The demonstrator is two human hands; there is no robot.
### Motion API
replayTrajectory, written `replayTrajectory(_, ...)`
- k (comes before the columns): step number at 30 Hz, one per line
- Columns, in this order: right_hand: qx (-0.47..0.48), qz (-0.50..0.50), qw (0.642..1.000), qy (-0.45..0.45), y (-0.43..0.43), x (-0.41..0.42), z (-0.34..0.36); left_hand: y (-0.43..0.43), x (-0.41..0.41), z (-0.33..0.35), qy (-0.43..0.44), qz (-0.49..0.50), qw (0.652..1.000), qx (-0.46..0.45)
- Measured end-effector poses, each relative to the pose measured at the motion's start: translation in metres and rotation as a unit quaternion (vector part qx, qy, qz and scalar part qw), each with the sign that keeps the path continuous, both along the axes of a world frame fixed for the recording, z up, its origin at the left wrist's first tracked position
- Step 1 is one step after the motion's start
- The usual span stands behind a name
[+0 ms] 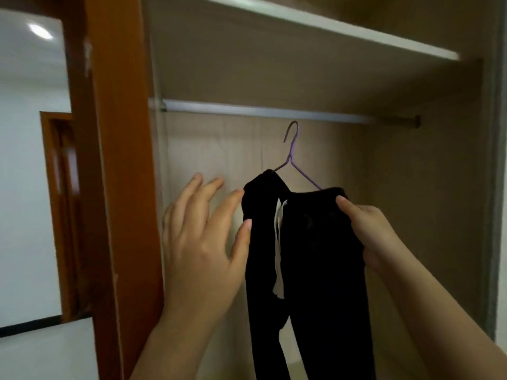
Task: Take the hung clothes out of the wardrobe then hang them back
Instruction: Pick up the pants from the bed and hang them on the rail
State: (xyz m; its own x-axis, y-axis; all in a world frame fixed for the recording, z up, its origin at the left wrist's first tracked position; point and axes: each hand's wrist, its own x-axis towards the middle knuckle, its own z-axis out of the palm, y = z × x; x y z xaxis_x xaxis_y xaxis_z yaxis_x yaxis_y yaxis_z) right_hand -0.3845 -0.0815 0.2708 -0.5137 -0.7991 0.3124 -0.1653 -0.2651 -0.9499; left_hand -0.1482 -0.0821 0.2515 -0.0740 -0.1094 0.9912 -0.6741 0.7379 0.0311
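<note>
The right hand (369, 231) is clenched on the upper right edge of a black garment (310, 270), the thumb pressed over the front of the cloth and the fingers wrapped behind it. The left hand (203, 237) is held open with fingers spread; only the tips of the index finger and thumb are laid against the garment's left edge, and nothing is gripped.

The garment is draped over a thin purple wire hanger (292, 157), whose curved hook is seen just below the metal rail (274, 112) and not touching it. The cloth is matte, soft and dark, and it falls in two long narrow lengths. A white tag or lining strip (279, 242) is exposed near the middle; no writing can be read on it.

The rail is a smooth silver tube fixed across the wardrobe's pale, wood-grained interior (397, 187). A white-edged shelf (343, 28) is set above it. The wardrobe frame (120, 160) at the left is glossy orange-brown wood.
</note>
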Motion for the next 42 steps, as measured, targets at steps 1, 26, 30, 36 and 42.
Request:
replayTrajectory(1, -0.011, 0.011, 1.000, 0.001, -0.004, 0.010, 0.010, 0.004, 0.006, 0.004, 0.008, -0.010, 1.000, 0.002)
replayTrajectory(26, -0.070, 0.145, 0.986, 0.045, -0.159, 0.174, 0.096, -0.005, 0.053, 0.025, 0.113, 0.090, 0.989, 0.018)
replayTrajectory(30, -0.046, 0.137, 0.989, 0.040, -0.165, 0.176, 0.073, -0.007, 0.053, 0.024, 0.111, 0.089, 0.990, 0.010)
replayTrajectory(36, -0.097, 0.138, 0.984, 0.051, -0.156, 0.167, 0.045, -0.006, 0.053, 0.023, 0.115, 0.072, 0.991, 0.012)
replayTrajectory(42, -0.132, 0.100, 0.974, 0.157, -0.111, 0.141, 0.002, 0.005, 0.059, 0.012, 0.066, 0.131, 0.989, 0.024)
